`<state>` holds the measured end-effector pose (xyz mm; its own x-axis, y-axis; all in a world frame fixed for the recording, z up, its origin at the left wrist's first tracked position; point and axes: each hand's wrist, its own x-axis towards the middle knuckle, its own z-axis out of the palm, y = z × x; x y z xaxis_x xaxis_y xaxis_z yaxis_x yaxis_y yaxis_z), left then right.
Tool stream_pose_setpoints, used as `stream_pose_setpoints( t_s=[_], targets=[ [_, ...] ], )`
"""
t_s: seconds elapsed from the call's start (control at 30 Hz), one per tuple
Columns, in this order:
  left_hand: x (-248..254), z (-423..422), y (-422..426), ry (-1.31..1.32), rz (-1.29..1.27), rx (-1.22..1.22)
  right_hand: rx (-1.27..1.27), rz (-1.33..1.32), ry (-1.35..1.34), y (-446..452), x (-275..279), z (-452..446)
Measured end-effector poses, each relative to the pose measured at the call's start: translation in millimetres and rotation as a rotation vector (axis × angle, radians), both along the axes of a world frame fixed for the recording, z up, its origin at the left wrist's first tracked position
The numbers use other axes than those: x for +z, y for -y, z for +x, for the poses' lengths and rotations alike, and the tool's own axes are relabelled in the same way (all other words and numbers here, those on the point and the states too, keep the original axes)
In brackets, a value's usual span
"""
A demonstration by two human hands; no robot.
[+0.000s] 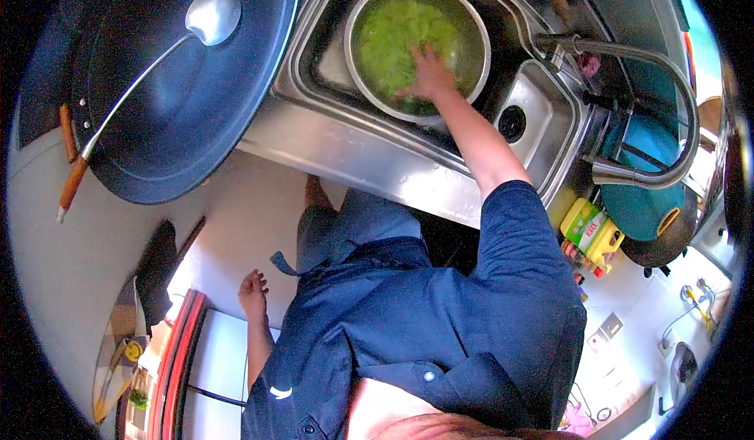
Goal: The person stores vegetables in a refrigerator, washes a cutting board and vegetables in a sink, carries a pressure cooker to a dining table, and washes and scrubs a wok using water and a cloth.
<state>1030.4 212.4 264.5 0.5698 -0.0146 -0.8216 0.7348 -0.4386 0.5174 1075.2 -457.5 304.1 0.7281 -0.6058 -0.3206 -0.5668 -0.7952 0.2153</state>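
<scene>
My right hand point(430, 75) reaches into a round metal bowl point(351, 75) in the sink, its fingers spread and pressed onto green leafy vegetables point(404, 28). The leaves look wet and loose, and fill much of the bowl. No leaf is visibly gripped. Down beside my body hangs my left hand point(253, 292), its fingers loosely bent and apart, holding nothing and touching nothing.
The bowl stands in the larger basin of a steel sink point(338, 142). A curved faucet point(683, 87) rises at the right, by a small basin point(542, 102). At the left, a large wok point(181, 118) holds a ladle point(214, 16). A yellow bottle point(593, 232) stands right.
</scene>
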Motion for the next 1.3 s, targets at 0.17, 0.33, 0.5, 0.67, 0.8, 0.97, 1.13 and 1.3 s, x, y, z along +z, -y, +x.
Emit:
stream_pose_setpoints(
  t_s=[0.17, 0.33, 0.5, 0.67, 0.8, 0.97, 1.13, 1.3],
  targets=[
    [2, 7, 4, 0.029, 0.002, 0.01, 0.103, -0.027, 0.07, 33, -23, 7],
    [3, 13, 1, 0.032, 0.005, 0.014, -0.25, 0.17, 0.446, 45, 15, 22],
    [-1, 6, -9, -0.001, 0.028, 0.03, -0.118, -0.119, 0.464, 48, 11, 47],
    [7, 7, -4, -0.018, 0.005, 0.037, -0.115, -0.105, 0.442, 14, 2, 84],
    [8, 8, 1, 0.006, -0.008, 0.026, 0.034, -0.007, 0.22, -2, -2, 85],
    [3, 12, 3, 0.021, 0.006, -0.026, 0.176, 0.046, 0.207, 19, -30, 44],
    [-6, 12, -6, 0.034, 0.006, -0.03, 0.03, -0.035, 0.46, 55, -16, 7],
    [-3, 13, -4, 0.015, -0.005, -0.027, 0.009, -0.089, 0.278, 14, 0, 10]
  ],
)
